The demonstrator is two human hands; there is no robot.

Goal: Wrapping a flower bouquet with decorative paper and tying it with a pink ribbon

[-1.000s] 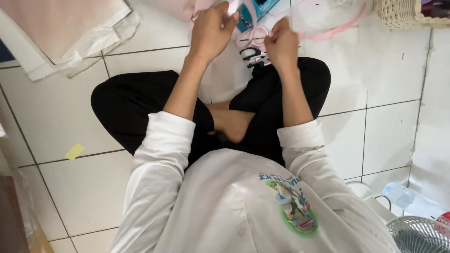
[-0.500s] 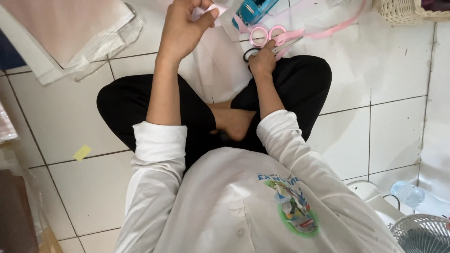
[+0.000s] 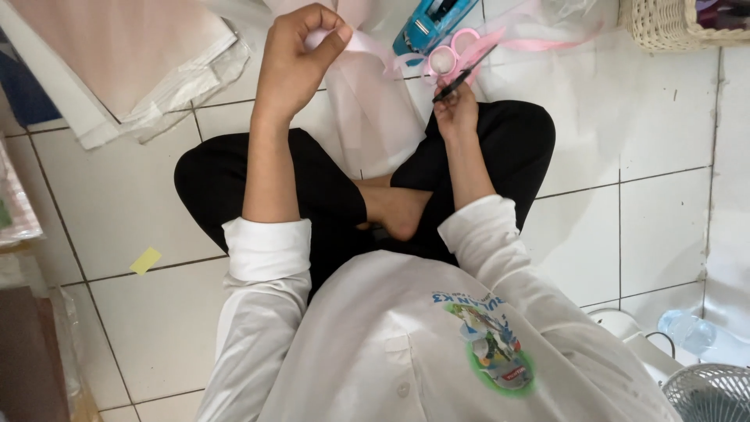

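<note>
- Pink ribbon [image 3: 367, 45] runs from the raised left hand [image 3: 293, 62], whose fingers are curled shut around its end, down toward the pink-handled scissors [image 3: 453, 62] at the right hand [image 3: 455, 109].
- Half a second ago the left hand sat lower and closer to the scissors; now it is lifted higher and further left, so the ribbon between the hands looks drawn out longer.
- Right hand is closed on the scissors' dark blades, with the handles pointing away from the person; a second ago both hands were close together over the ribbon.
- Judging from that, the ribbon is being stretched to a length, with the scissors ready beside it rather than cutting yet.
- White sheer fabric [image 3: 375, 125] lies on the tiled floor [image 3: 141, 203] between the crossed legs, and a blue tape dispenser [image 3: 430, 23] sits just beyond the scissors.
- Wicker basket [image 3: 656, 23] stands at the far right, well apart from both hands.
</note>
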